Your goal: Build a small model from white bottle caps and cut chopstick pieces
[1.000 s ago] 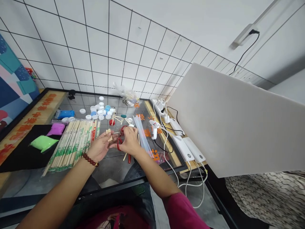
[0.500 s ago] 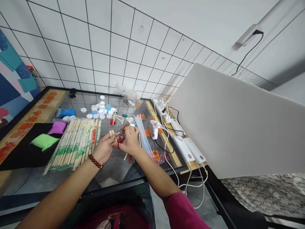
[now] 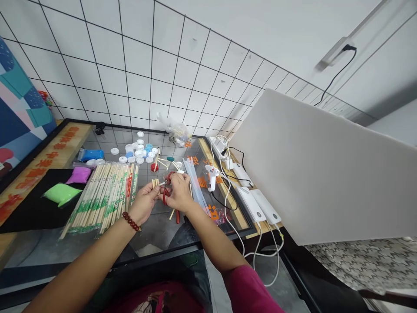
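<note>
My left hand, with a beaded bracelet on its wrist, is closed around short wooden sticks whose ends stick up above the fingers. Red-handled scissors are in my right hand, their blades pointing left at the sticks. The two hands nearly meet over the glass table top. Just beyond them lie a red cap and a small frame of joined sticks. Between the hands, the fingers partly hide the blades and the lower ends of the sticks.
Wrapped chopsticks lie left, beside green and purple packets. White and blue caps are scattered behind. Right of my hands are clear glue sticks, a white glue gun and white cables. A large pale board stands further right.
The scissors' handles and blades have shifted slightly in my right hand, and the sticks in my left hand have moved a little to the right. Both grips remain.
</note>
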The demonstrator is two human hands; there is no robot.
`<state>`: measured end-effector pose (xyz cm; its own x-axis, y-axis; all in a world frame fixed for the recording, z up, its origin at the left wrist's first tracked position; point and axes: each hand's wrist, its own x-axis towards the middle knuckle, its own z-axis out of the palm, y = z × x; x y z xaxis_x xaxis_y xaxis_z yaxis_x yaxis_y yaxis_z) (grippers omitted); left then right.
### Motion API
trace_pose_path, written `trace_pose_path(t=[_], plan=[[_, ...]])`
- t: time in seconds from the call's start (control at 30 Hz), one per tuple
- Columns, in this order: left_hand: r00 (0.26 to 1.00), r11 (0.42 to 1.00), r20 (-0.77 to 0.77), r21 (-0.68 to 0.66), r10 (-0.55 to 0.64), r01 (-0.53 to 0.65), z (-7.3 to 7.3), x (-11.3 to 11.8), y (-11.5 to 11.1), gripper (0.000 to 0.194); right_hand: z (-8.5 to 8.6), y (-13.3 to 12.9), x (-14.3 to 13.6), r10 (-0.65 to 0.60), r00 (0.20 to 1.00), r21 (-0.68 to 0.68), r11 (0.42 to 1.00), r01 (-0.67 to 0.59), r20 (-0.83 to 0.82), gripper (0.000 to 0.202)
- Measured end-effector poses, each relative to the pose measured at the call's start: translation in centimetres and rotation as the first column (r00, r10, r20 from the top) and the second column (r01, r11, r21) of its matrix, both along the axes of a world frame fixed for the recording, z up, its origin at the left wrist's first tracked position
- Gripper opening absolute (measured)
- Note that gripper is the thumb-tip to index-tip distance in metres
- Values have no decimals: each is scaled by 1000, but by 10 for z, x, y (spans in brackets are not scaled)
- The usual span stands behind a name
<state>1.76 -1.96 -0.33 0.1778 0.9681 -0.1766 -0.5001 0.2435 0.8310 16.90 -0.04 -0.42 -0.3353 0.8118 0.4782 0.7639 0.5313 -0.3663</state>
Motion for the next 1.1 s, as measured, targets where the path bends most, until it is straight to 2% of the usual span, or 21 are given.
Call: trace_pose_path(t=[0.17,0.27,0.37,0.53,0.63,0.87,1.1], plan=[[976,998,-218,60,20,-7,10,-14,3,45,12,2,12,-3,999,-46,999,5,34,56],[925,981,-377,156,-46,113,12,-21,6,36,19,2,18,44,995,-127,991,-33,88,56],[868,951,-484,197,-117,238,11,-27,10,36,21,1,19,96,990,-180,981,-77,99,57],[856,926,-467,176,-221,335,7,-34,16,31,19,1,19,102,990,-202,976,-82,94,58],[849,916,-464,170,-251,364,4,-36,17,35,18,1,20,112,989,-217,972,-88,101,59],[807,896,-555,227,-204,383,2,-39,19,28,15,2,22,173,977,-240,961,-139,126,58],[793,888,-571,227,-211,400,5,-41,17,30,17,1,21,211,962,-228,959,-169,176,41]])
